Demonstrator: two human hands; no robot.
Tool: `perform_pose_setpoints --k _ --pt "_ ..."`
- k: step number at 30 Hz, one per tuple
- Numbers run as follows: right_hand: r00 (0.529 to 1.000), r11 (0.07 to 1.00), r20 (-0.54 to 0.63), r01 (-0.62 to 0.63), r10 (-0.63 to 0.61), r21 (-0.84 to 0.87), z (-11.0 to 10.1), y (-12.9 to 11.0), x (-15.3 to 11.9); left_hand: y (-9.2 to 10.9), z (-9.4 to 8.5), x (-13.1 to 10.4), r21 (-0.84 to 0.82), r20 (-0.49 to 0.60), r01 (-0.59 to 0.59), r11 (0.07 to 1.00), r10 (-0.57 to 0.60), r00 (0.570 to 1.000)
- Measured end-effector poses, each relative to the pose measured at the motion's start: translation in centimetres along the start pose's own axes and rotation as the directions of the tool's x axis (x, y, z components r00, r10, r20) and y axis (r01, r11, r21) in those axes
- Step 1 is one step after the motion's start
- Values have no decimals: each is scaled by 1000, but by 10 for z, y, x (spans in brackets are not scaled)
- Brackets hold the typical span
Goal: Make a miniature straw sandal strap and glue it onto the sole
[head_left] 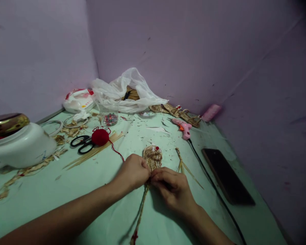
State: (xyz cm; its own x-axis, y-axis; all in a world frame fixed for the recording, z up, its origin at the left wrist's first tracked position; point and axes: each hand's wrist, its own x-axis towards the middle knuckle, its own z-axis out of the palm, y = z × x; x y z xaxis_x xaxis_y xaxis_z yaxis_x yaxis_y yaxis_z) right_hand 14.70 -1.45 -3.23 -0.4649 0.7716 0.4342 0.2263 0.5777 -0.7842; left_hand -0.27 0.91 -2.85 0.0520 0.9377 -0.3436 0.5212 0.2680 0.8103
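Observation:
A small woven straw piece [153, 158] with a red bead near its top lies on the pale green table [91, 204]. At its lower end, my left hand [136, 171] is closed on it from the left. My right hand [172, 187] pinches the same end from the right, its fingertips touching the left ones. A braided straw cord [141, 212] runs down from between the hands toward the front edge. From a red yarn ball [100, 137], a strand leads to my left hand. Exactly what the fingertips hold is hidden.
Black scissors [83, 144] lie beside the yarn ball. A pink glue gun [183, 128] with a black cable and a dark phone [228, 177] are on the right. Left is a white pot [28, 146]; a plastic bag [132, 88] and bead cup [111, 119] stand behind.

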Motion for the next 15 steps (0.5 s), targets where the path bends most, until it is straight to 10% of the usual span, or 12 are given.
perform_pose_setpoints --k 15 --pt "942 940 40 -334 332 71 4 -2 -3 -7 0 8 117 48 -31 993 26 999"
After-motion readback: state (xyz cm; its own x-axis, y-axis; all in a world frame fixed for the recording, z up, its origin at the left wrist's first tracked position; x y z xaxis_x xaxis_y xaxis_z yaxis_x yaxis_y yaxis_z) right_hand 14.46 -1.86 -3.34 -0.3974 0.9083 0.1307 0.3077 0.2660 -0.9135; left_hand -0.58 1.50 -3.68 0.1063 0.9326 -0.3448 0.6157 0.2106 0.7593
